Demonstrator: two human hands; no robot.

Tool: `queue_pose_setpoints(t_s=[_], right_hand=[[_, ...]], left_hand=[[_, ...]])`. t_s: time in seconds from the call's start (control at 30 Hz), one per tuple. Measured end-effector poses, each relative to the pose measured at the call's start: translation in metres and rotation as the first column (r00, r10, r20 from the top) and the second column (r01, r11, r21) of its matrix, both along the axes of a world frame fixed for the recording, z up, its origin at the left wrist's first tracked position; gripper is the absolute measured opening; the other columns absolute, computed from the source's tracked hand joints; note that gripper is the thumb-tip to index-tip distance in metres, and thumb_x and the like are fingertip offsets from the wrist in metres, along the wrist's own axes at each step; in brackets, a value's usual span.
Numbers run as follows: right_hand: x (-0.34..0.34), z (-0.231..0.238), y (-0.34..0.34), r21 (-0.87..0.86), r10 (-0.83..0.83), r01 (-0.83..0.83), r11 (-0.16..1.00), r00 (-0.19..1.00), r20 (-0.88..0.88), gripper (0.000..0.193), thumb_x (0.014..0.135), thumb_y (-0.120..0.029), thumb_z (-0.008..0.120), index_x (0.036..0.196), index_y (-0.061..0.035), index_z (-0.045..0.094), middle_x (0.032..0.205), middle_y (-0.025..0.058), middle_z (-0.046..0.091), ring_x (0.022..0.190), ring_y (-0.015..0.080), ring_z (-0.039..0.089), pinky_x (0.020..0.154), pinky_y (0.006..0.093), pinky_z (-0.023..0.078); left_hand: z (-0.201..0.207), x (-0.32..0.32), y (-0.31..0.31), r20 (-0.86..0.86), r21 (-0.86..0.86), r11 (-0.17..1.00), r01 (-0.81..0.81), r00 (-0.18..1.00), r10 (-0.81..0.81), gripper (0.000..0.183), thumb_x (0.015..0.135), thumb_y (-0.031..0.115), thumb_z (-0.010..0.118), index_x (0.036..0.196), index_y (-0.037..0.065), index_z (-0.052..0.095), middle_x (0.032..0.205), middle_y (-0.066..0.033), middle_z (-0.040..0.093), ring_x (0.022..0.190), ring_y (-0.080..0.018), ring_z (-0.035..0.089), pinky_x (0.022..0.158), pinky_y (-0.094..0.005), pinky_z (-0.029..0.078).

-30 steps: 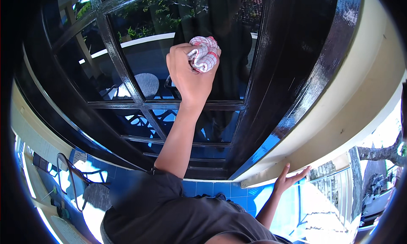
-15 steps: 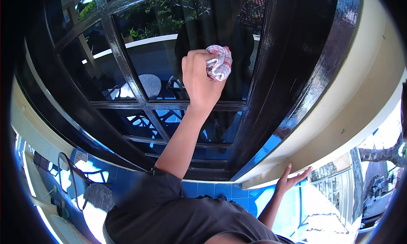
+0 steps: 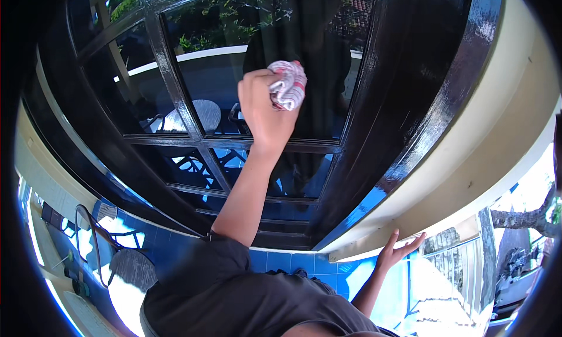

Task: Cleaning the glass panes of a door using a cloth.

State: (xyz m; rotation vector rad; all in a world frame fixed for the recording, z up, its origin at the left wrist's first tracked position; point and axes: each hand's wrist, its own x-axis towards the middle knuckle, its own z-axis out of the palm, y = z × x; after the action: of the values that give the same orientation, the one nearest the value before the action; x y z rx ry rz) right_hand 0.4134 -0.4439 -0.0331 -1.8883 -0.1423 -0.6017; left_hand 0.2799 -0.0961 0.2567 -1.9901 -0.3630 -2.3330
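Note:
My left hand (image 3: 264, 110) is raised in front of the dark glass pane (image 3: 216, 79) of a door or window. Its fingers are closed round a crumpled white cloth (image 3: 288, 86) with red stripes and thin dark lines. The bunched cloth shows on the thumb side, and its far side is hidden. It appears pressed to the glass, though the contact itself is out of sight. Lower on the right, my right hand (image 3: 396, 252) has its fingers spread and holds nothing. Its fingertips are at the lower edge of the cream wall (image 3: 445, 211); whether they touch, I cannot tell.
Glossy dark wooden bars (image 3: 167, 68) divide the glass, which reflects plants and furniture. A wide dark frame (image 3: 404, 97) runs along the right. At lower left stands a chair (image 3: 132, 267) on blue floor tiles (image 3: 287, 261). A pale railing (image 3: 453, 272) is at lower right.
My left hand has moved a little to the left across the pane with the cloth in it. My right hand stays by the wall edge, fingers spread.

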Motion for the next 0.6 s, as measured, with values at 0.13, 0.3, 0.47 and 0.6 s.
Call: queue_pose_setpoints(t_s=[0.13,0.3,0.47,0.6], right_hand=[[-0.004,0.0,-0.003,0.009,0.024,-0.024,1.0,0.999,-0.04,0.091,0.097,-0.053,0.065,0.168,-0.0257,0.016,0.174,0.0197,0.011,0.158,0.0487,0.017,0.124,0.0707,0.018],[-0.012,-0.001,0.001,-0.012,0.047,-0.048,0.999,0.996,-0.081,0.087,0.099,-0.048,0.064,0.168,-0.0228,0.016,0.173,0.0195,0.013,0.158,0.0474,0.019,0.122,0.0709,0.021],[-0.023,0.002,0.013,0.006,-0.017,0.017,1.0,0.998,-0.065,0.089,0.098,-0.052,0.064,0.168,-0.0252,0.016,0.174,0.0201,0.012,0.157,0.0487,0.019,0.123,0.0714,0.017],[-0.031,0.0,0.016,0.049,-0.05,0.054,0.997,0.996,-0.068,0.087,0.098,-0.05,0.064,0.168,-0.0247,0.018,0.173,0.0204,0.014,0.157,0.0492,0.021,0.123,0.0714,0.018]], left_hand=[[0.013,-0.025,0.026,0.164,-0.135,0.991,-0.019,0.986,0.041,0.045,0.071,0.006,0.091,0.103,0.005,0.06,0.107,-0.0105,0.063,0.09,-0.0274,0.057,0.084,-0.0363,0.047],[-0.005,-0.001,0.009,0.012,-0.051,0.997,0.049,0.999,-0.048,0.044,0.07,0.003,0.089,0.105,0.006,0.062,0.108,-0.01,0.064,0.091,-0.0275,0.058,0.083,-0.0359,0.048],[-0.018,0.002,0.001,-0.089,-0.012,0.997,0.075,0.993,-0.076,0.042,0.07,0.0,0.085,0.105,0.007,0.064,0.109,-0.0089,0.065,0.09,-0.0276,0.058,0.082,-0.0361,0.048],[0.02,-0.017,0.017,0.093,-0.003,0.999,0.044,0.995,-0.043,0.039,0.071,0.0,0.085,0.104,0.007,0.065,0.107,-0.0083,0.065,0.088,-0.0268,0.058,0.08,-0.035,0.048]])
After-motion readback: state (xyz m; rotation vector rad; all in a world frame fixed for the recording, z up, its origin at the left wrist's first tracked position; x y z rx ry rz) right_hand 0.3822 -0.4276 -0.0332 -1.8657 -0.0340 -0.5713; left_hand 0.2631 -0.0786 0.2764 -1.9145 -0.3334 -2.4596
